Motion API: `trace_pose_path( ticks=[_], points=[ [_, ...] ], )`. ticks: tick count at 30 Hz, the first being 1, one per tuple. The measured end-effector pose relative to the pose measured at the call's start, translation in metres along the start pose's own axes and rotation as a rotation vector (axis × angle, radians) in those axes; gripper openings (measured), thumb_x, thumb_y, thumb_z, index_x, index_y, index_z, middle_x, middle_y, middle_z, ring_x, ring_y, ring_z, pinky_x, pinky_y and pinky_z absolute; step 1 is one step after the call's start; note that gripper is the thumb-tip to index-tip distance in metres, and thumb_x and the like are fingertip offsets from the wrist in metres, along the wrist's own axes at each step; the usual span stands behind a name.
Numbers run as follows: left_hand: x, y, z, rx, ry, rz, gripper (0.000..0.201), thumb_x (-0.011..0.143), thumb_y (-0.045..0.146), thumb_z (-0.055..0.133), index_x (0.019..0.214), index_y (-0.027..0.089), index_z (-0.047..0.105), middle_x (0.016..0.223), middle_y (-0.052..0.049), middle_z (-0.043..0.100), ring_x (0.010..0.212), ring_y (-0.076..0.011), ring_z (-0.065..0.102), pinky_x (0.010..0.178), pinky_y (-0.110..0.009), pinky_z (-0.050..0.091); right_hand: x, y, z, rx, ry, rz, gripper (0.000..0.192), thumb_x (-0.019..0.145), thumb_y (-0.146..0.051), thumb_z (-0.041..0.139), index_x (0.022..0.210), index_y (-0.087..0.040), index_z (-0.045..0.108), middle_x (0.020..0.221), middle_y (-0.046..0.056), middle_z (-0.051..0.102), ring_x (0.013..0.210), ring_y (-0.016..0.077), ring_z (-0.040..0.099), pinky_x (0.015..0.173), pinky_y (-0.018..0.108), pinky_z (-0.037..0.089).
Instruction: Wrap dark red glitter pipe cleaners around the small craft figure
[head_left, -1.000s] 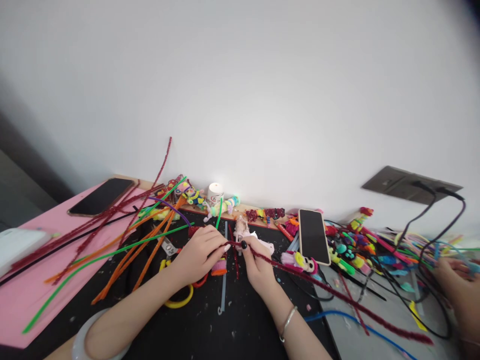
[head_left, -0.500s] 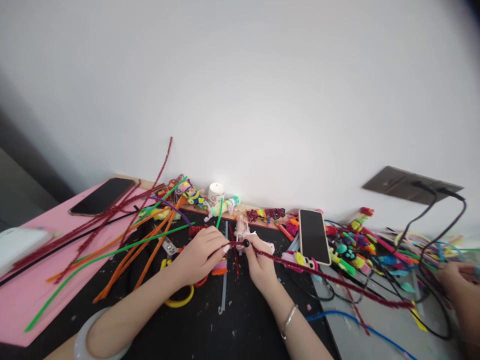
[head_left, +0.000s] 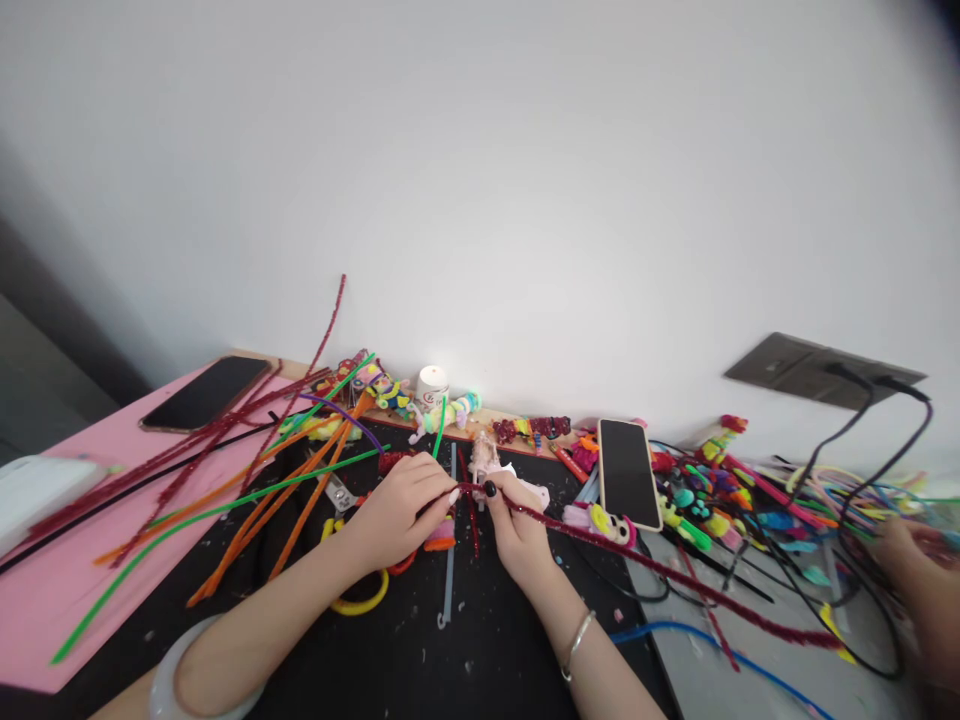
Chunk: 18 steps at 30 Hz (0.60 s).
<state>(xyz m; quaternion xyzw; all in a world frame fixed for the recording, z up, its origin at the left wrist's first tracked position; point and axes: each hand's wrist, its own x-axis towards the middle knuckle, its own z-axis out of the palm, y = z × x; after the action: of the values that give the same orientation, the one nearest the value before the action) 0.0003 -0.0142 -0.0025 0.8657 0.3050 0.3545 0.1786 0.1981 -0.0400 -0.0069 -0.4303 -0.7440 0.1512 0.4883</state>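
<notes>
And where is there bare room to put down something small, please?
The black surface between left forearm and right forearm, nearer than the yellow scissor handle, has room apart from tiny scraps. The pink sheet has a patch at its near edge, left of the green stem. Along the wall, figures crowd together.

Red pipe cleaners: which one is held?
The long red pipe cleaner trailing past the right hand; the left hand pinches it too; neither holds another.

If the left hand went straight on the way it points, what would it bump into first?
Probably the right hand, just across a short span of the red stem both hold; depth is unclear.
</notes>
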Motion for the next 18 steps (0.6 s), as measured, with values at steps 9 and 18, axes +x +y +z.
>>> trace_pose_path(
  ticks=[9, 18],
  points=[
    [0.0006, 0.0012, -0.0004, -0.001, -0.016, -0.024, 0.023, 0.100, 0.018, 0.046, 0.087, 0.016, 0.065, 0.084, -0.006, 0.068, 0.084, -0.0223, 0.055, 0.081, -0.039, 0.044, -0.0028, -0.0008, 0.0003, -0.025, -0.009, -0.030, 0.020, 0.098, -0.016, 0.043, 0.088, -0.021, 0.060, 0.072, 0.003, 0.065, 0.064, 0.0194, 0.062, 0.061, 0.029, 0.052],
    [-0.0005, 0.0019, 0.0020, 0.017, 0.035, -0.042, 0.022, 0.099, 0.016, 0.046, 0.089, 0.017, 0.066, 0.083, -0.007, 0.069, 0.083, -0.0224, 0.056, 0.080, -0.039, 0.046, -0.0045, -0.0014, 0.0014, -0.055, -0.056, -0.081, 0.020, 0.101, -0.016, 0.041, 0.095, -0.020, 0.060, 0.078, 0.005, 0.066, 0.068, 0.0192, 0.063, 0.064, 0.029, 0.051]
  ],
)
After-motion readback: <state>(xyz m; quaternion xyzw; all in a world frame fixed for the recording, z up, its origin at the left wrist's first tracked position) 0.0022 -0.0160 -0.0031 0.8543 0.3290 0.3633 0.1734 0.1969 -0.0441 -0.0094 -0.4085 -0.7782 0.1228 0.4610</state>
